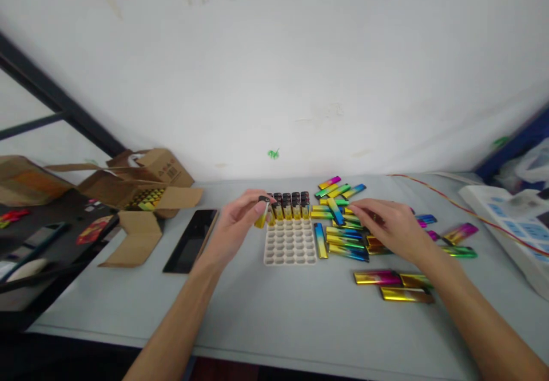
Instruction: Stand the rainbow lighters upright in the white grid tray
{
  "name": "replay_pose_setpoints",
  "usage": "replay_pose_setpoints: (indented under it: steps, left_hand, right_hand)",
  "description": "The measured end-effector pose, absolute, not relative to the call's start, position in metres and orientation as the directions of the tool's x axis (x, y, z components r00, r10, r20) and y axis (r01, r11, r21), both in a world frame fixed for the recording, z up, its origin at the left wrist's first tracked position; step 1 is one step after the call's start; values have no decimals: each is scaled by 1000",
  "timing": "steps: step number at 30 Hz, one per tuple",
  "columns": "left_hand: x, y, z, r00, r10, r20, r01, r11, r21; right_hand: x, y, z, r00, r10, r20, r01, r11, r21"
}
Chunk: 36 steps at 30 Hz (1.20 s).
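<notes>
Shiny cases [335,211]: twenty-plus. Lighters [287,211]: over ten. Pale tray [290,245]: one. Black slab [189,242]: one.

Yellow lighter [259,218] (black-topped), tilted slightly, near pale tray [290,245].

Grey table [274,318], white compartment tray [290,263], scattered shiny multicoloured cases [376,278], black flat device [191,241], open cardboard box [139,238], red-yellow cord [446,196]

The cardboard box [159,162] bears small dark triangular signs [164,171] and a barcode [172,173], too blurred to read.
</notes>
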<state>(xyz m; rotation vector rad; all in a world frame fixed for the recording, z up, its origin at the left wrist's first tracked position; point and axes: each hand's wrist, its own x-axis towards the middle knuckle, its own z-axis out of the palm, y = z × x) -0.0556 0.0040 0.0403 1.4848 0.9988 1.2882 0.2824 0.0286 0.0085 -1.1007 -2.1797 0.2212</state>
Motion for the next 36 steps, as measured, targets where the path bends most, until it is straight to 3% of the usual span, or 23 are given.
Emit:
replay_pose_setpoints:
  steps: [4, 8, 11, 24, 29, 36]
  left_hand:
    - [-61, 9, 36, 81, 932, 352, 256, -361, 897]
    - [-58, 12, 31, 202, 891, 406, 536, -448, 715]
    - [-58, 14, 29, 272, 874, 403, 631, -478, 611]
    - [-60, 21, 20, 421, 768, 483, 726, -604, 328]
    - [-66, 28, 7, 407, 669, 623, 771, -616, 158]
    - [-56, 19, 18, 420, 609, 673, 795, -605, 52]
  right_hand:
    - [284, 29, 7, -416, 773, 479, 665, 618, -419]
    - [285, 28, 7, -412, 784, 465, 682, 604, -413]
    - [286, 28, 9, -412, 784, 464, 681, 603, -415]
    - [307, 25, 35, -322, 831, 454, 742, 520, -424]
    - [333, -47, 49, -97, 849, 520, 773, 393, -499]
    - [356, -121, -5, -274, 926, 260, 798, 370, -476]
